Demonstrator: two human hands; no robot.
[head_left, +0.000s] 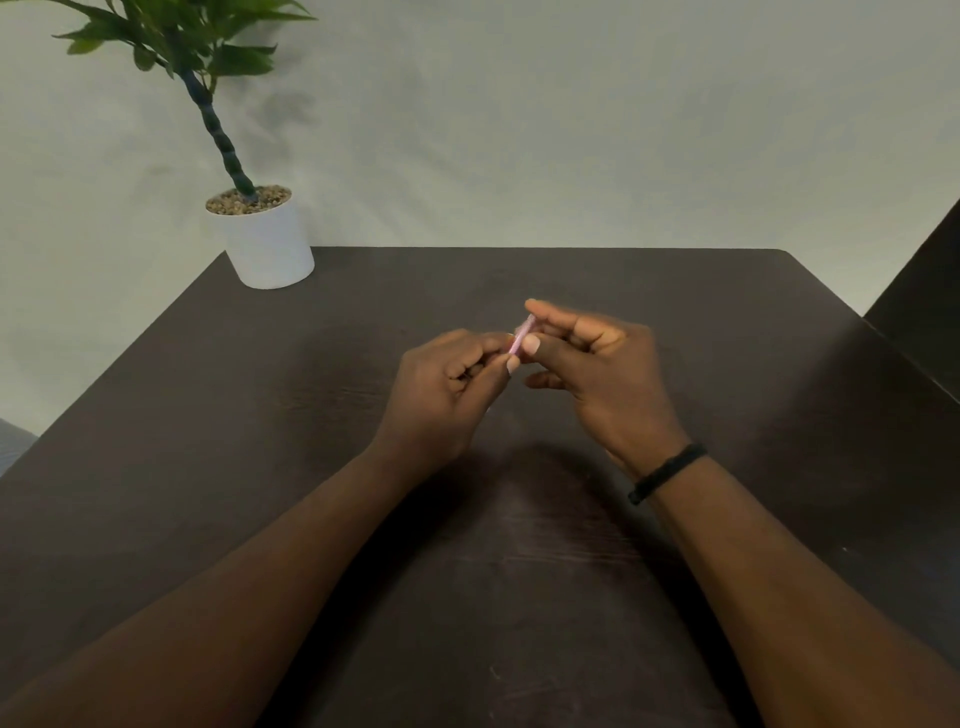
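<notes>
The dark brown wooden table (260, 415) spreads out under and all round the fingers, and a green leafy plant in a white round pot (270, 244) stands well beyond them, off to the left at the far corner. The left hand (447, 395) and the right hand (597, 374) meet above the middle of the table. A black band (667, 473) sits on the right wrist. Both hands have their fingers curled in, and thumb and forefinger of each pinch a small slim pink piece (521, 335). It stands slantwise between the two sets of fingertips, clear of the tabletop. It is too small to tell what it is made of. The work looks to be midway: the piece is picked up and held by both hands, with nothing finished or set down yet.
</notes>
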